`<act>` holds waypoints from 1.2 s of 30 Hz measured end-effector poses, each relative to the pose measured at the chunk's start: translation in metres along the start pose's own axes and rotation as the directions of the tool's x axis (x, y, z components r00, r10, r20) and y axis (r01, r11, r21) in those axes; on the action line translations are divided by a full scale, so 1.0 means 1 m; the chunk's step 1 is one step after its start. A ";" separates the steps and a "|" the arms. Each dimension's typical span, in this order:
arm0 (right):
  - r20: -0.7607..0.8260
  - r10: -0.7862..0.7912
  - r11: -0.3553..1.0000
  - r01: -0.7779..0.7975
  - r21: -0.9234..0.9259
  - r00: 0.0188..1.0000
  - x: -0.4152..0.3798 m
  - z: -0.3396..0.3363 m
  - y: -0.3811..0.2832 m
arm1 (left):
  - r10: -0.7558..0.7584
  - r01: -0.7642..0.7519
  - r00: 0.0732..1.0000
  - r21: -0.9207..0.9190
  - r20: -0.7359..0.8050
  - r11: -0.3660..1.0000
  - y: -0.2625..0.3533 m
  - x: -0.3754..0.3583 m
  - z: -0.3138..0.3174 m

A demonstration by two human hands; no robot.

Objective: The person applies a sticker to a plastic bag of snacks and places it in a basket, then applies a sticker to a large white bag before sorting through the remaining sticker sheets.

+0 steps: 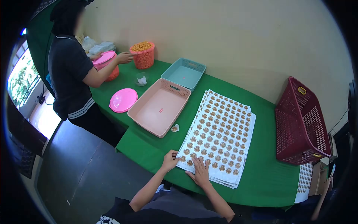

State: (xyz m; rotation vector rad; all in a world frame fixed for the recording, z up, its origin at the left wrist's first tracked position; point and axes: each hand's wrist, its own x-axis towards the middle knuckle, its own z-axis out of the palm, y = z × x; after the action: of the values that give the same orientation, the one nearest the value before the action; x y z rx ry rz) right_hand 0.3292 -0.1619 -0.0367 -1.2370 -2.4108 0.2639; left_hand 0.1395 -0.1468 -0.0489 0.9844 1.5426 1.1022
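Observation:
A stack of white sheets printed with rows of round brown stickers (220, 136) lies at a slant on the table in front of me. My left hand (170, 161) is at the near left corner of the stack, its fingers pinched on the edge of the top sticker sheet. Flat on the same sheet, close to its near edge, rests my right hand (200, 172) with its fingers spread. A small loose piece with a round brown sticker (175, 128) lies on the cloth beyond my left hand.
A pink basket (160, 106) and a teal basket (182, 72) stand beyond the stack. At right is a tall maroon basket (298, 127). A co-worker (76, 67) handles a pink-lidded tub (106, 63) near an orange snack-filled tub (143, 58) and a loose pink lid (123, 100).

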 end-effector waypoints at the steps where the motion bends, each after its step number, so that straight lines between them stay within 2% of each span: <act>1: 0.001 -0.002 1.000 0.002 -0.001 1.000 0.000 0.003 0.003 | 0.000 0.000 1.000 0.000 0.000 1.000 0.001 0.000 0.000; 4: -0.002 -0.012 1.000 0.012 -0.012 1.000 0.000 0.007 0.004 | -0.058 0.057 0.998 0.024 0.035 0.998 0.000 0.001 0.001; 6: -0.006 -0.022 0.999 0.022 -0.025 1.000 0.000 0.005 0.005 | -0.050 0.037 0.984 0.080 0.173 0.996 -0.002 0.005 0.005; 7: -0.005 -0.014 1.000 0.015 0.017 1.000 0.000 0.003 0.005 | -0.050 0.037 0.983 0.078 0.175 0.996 -0.002 0.007 0.006; 9: -0.005 -0.001 0.999 0.001 0.053 1.000 0.000 0.000 0.005 | -0.021 -0.021 0.983 0.223 0.185 0.975 0.001 0.013 0.007; 10: -0.004 0.007 0.998 -0.006 0.065 1.000 0.000 -0.001 0.004 | -0.019 -0.025 0.981 0.221 0.193 0.975 0.021 0.010 0.009; 12: -0.013 0.014 0.997 -0.013 0.074 1.000 0.001 -0.004 0.005 | -0.116 0.080 0.981 0.219 0.157 0.973 0.057 0.005 0.010; 13: -0.010 0.023 0.997 -0.022 0.079 1.000 0.001 -0.005 0.004 | -0.107 0.071 0.982 0.221 0.157 0.973 0.051 0.015 0.012; 14: -0.005 0.032 0.996 -0.031 0.085 0.999 0.001 -0.006 0.002 | 0.084 -0.125 0.986 0.301 0.145 0.945 0.035 0.030 0.014; 15: -0.008 0.034 0.996 -0.033 0.086 0.999 0.002 -0.008 0.001 | 0.269 -0.306 0.951 0.378 0.150 0.874 0.033 0.037 0.016; 19: -0.002 0.038 0.994 -0.038 0.101 0.999 0.001 -0.013 0.001 | 0.170 -0.233 0.969 0.424 0.182 0.875 0.032 0.051 0.023; 21: -0.010 0.031 0.994 -0.029 0.104 0.999 0.000 -0.010 0.003 | 0.171 -0.238 0.968 0.465 0.183 0.853 0.023 0.055 0.025; 23: 0.008 0.048 0.991 -0.049 0.122 0.999 -0.001 -0.004 0.005 | 0.286 -0.326 0.945 0.566 0.161 0.757 0.010 0.060 0.027; 27: -0.024 0.049 0.998 -0.048 0.050 0.999 -0.001 -0.001 0.003 | 0.223 -0.285 0.958 0.532 0.178 0.797 0.021 0.054 0.026; 28: -0.023 0.060 0.997 -0.058 0.048 0.998 -0.001 0.000 0.002 | 0.262 -0.314 0.949 0.517 0.174 0.797 0.021 0.053 0.027; 34: -0.102 0.102 0.992 -0.094 0.088 0.989 -0.002 0.003 -0.002 | 0.311 -0.334 0.940 0.562 0.139 0.757 0.023 0.048 0.028; 36: -0.054 0.125 0.976 -0.113 0.187 0.991 -0.002 -0.003 -0.004 | 0.342 -0.353 0.930 0.574 0.131 0.739 0.025 0.046 0.028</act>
State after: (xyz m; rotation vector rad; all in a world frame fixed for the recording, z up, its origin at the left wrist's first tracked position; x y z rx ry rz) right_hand 0.3280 -0.1659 -0.0334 -1.2867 -2.2052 0.4633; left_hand 0.1592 -0.0916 -0.0392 1.7670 1.7753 0.8516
